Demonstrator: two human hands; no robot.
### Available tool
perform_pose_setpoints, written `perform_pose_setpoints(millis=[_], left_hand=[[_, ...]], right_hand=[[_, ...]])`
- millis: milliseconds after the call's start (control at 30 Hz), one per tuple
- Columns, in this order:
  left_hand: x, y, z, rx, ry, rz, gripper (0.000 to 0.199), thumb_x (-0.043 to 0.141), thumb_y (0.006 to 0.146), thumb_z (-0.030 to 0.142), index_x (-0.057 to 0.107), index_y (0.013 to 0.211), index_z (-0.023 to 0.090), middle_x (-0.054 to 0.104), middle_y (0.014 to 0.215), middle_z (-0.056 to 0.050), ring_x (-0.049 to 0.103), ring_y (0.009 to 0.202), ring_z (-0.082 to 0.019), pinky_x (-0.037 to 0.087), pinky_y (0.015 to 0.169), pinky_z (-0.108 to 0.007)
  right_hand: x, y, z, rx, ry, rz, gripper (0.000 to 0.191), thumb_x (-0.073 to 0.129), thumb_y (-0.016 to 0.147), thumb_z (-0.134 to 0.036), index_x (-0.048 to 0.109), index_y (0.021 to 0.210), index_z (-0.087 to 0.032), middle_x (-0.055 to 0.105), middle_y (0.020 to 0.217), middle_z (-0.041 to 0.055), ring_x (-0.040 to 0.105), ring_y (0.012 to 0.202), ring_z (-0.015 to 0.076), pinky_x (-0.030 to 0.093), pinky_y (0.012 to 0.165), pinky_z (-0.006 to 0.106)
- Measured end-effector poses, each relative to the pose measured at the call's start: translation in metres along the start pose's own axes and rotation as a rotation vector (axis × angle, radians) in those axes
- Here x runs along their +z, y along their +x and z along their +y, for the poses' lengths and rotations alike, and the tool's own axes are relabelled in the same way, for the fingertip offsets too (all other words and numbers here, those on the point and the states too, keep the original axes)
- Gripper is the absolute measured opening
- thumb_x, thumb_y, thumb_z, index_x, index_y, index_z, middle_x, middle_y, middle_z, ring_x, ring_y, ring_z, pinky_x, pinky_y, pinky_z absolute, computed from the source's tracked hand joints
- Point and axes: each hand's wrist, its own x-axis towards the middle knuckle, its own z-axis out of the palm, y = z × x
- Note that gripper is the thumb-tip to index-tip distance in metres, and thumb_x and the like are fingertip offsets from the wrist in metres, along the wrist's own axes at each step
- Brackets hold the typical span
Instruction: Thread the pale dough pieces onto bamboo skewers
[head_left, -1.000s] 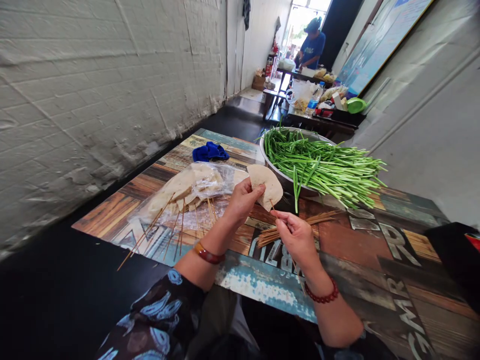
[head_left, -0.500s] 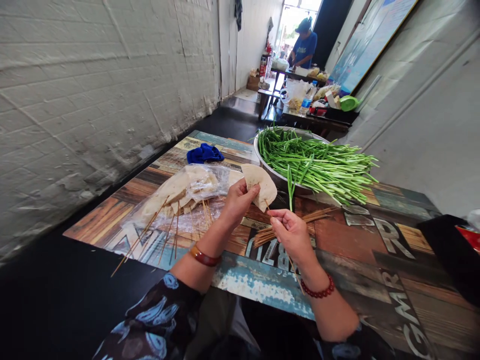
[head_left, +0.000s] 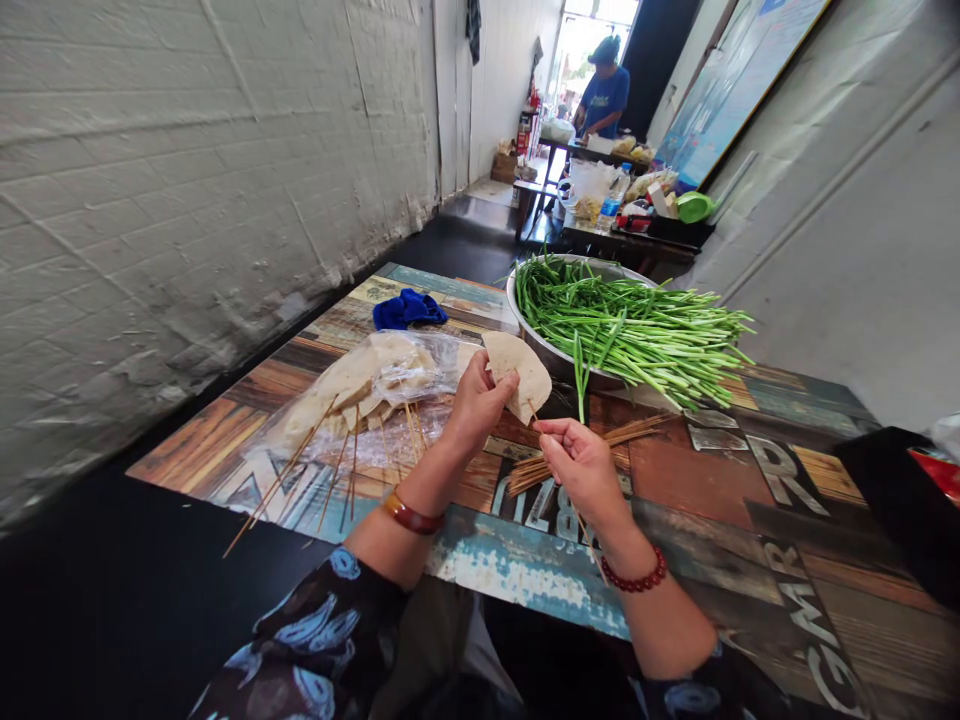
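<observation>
Between the thumb and fingers of my left hand is a thin, pale, fan-shaped sheet, perhaps a flatbread or bean curd skin. My right hand pinches a thin wooden skewer, whose upper end meets the sheet's lower edge; its other end runs down past my wrist. On the table just beyond my right hand lies a bundle of loose skewers. Left of my hands, more pale sheets rest in and under clear plastic, several with skewers sticking out toward me.
A metal basin heaped with long green stalks stands at the table's far right. A blue cloth lies at the far left of the wood-patterned table. Farther back, a person in blue works at another table.
Both hands keep nearly the same place and grip. The sheet has tilted very slightly, and the whole view has shifted a little.
</observation>
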Motion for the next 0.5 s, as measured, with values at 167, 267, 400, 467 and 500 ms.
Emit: perform_pose_setpoints(millis=[167, 267, 400, 467, 500], left_hand=[[-0.0002, 0.0007, -0.0004, 0.003, -0.008, -0.019, 0.04, 0.071, 0.072, 0.026, 0.054, 0.106, 0.017, 0.067, 0.1, -0.004, 0.065, 0.086, -0.015, 0.051, 0.08, -0.028], [-0.0003, 0.0011, -0.0009, -0.011, -0.022, -0.036, 0.041, 0.072, 0.071, 0.027, 0.055, 0.107, 0.016, 0.068, 0.1, -0.005, 0.065, 0.087, -0.017, 0.051, 0.081, -0.029], [0.0003, 0.0004, -0.0018, -0.017, -0.034, -0.067, 0.042, 0.073, 0.071, 0.028, 0.056, 0.108, 0.016, 0.067, 0.098, -0.004, 0.064, 0.085, -0.016, 0.051, 0.079, -0.029], [0.0016, -0.0006, -0.002, -0.021, -0.034, -0.09, 0.042, 0.073, 0.071, 0.028, 0.056, 0.107, 0.015, 0.067, 0.097, -0.004, 0.063, 0.084, -0.016, 0.051, 0.078, -0.028], [0.0024, -0.0012, -0.0021, -0.022, -0.035, -0.096, 0.042, 0.073, 0.071, 0.028, 0.057, 0.107, 0.015, 0.067, 0.096, -0.004, 0.063, 0.083, -0.016, 0.05, 0.078, -0.028]], right_hand=[[-0.0004, -0.0001, -0.002, 0.011, 0.002, -0.009, 0.028, 0.063, 0.081, -0.042, 0.071, 0.092, -0.018, 0.061, 0.058, -0.0009, 0.056, 0.052, 0.0129, 0.044, 0.047, 0.023], [-0.0006, -0.0004, -0.0029, 0.021, 0.009, -0.013, 0.029, 0.063, 0.08, -0.043, 0.071, 0.092, -0.017, 0.061, 0.058, -0.0009, 0.055, 0.052, 0.0128, 0.044, 0.048, 0.024], [-0.0007, 0.0005, -0.0022, 0.054, 0.044, -0.016, 0.03, 0.064, 0.079, -0.043, 0.069, 0.091, -0.016, 0.059, 0.057, -0.0017, 0.05, 0.048, 0.0107, 0.039, 0.045, 0.023], [-0.0007, 0.0014, -0.0013, 0.084, 0.082, -0.016, 0.029, 0.066, 0.077, -0.043, 0.068, 0.089, -0.016, 0.057, 0.056, -0.003, 0.044, 0.045, 0.0088, 0.035, 0.043, 0.022], [-0.0006, 0.0018, -0.0008, 0.099, 0.103, -0.014, 0.029, 0.067, 0.076, -0.043, 0.068, 0.087, -0.016, 0.055, 0.055, -0.0036, 0.041, 0.044, 0.0079, 0.032, 0.041, 0.021]])
